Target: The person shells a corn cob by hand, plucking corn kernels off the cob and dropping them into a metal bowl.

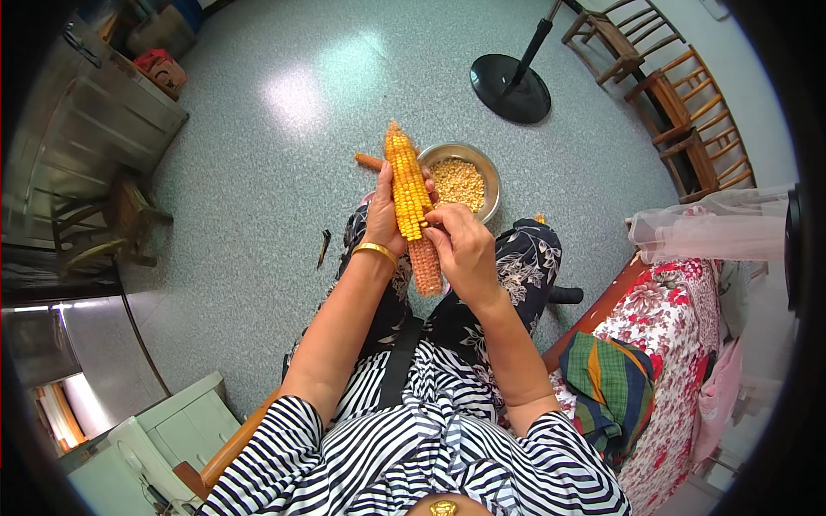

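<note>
My left hand (382, 216) is wrapped around an ear of dried yellow corn (406, 184), its tip pointing away from me. Yellow kernels cover the far part, while the near end is a bare reddish cob (426, 267). My right hand (463, 255) has thumb and forefinger pinched on kernels at the edge of the kernelled part. Beyond my right hand, a round metal bowl (493, 177) on the floor holds loose corn kernels (458, 182). Another cob (368, 160) lies left of the bowl, partly hidden behind the ear.
A small black-and-yellow tool (323, 248), perhaps a utility knife, lies on the floor left of my knees. Ahead stands a round black pedestal base (510, 89). Wooden chairs (668, 103) line the right wall. A floral-covered bed or seat (671, 309) bears folded plaid cloth (606, 380).
</note>
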`<state>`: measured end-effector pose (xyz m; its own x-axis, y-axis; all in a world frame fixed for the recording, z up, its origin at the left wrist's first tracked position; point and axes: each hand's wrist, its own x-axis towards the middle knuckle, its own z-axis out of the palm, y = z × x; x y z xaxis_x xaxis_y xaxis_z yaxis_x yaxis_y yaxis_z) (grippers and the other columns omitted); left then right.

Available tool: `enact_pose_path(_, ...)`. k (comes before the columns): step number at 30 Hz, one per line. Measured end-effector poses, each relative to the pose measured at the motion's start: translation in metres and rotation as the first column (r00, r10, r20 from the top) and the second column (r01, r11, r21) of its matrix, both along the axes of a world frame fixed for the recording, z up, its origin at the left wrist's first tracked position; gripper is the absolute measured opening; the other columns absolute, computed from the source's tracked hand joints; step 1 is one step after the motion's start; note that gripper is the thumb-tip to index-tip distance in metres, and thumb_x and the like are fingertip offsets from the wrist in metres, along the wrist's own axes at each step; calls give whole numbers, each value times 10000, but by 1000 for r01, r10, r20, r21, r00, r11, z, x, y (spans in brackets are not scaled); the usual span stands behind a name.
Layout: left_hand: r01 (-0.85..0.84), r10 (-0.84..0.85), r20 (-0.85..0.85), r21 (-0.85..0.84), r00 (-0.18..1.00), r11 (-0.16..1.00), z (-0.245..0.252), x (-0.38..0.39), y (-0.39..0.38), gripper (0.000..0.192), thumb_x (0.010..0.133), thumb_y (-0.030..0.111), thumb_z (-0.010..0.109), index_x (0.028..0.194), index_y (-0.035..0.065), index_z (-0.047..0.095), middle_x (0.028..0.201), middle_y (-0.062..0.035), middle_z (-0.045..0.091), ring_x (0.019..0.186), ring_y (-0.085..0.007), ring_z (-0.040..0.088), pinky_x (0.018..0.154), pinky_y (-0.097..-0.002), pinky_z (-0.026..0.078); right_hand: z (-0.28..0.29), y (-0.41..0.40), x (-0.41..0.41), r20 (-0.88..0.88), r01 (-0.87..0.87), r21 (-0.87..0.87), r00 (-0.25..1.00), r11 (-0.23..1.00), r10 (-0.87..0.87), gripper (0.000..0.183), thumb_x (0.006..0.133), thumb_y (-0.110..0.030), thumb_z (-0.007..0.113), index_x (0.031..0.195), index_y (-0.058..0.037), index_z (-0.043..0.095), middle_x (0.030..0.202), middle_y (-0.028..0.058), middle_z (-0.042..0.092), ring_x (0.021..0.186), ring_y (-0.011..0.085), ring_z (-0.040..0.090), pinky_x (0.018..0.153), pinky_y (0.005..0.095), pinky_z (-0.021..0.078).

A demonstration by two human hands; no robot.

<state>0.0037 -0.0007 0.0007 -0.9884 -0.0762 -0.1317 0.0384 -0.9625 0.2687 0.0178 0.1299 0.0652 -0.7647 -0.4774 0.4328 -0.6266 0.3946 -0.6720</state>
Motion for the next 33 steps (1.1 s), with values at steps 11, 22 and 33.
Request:
enact_pose_path(11, -17, 17, -4, -4, 1000, 1000, 1, 0, 0, 488, 945, 468, 448, 1257, 94, 420, 930, -75, 529, 805, -144, 575, 753, -312, 531, -3, -1, 2, -201, 38, 51, 979, 998, -27, 153, 773, -43, 647, 914, -25, 592, 874, 103, 581, 799, 278, 604, 711, 376, 492)
enact_pose_path(22, -37, 38, 22, -71, 999, 997, 7, 1, 2, 488, 944, 478, 443, 1250, 99, 438, 938, -81, 553, 804, -146, 586, 752, -309, 530, -2, 2, 4, -183, 65, 121, 982, 991, -42, 134, 769, -48, 639, 892, -30, 588, 852, 104, 574, 761, 288, 588, 682, 388, 480)
enact_pose_path(33, -85, 86, 15, -71, 996, 994, 6, 0, -2, 500, 960, 465, 402, 1284, 84, 413, 925, -58, 560, 801, -133, 596, 729, -312, 555, -4, 17, 3, 760, 352, -559, 579, 751, 295, 70, 906, -91, 584, 927, -27, 567, 769, 2, 569, 703, 56, 536, 654, 205, 449)
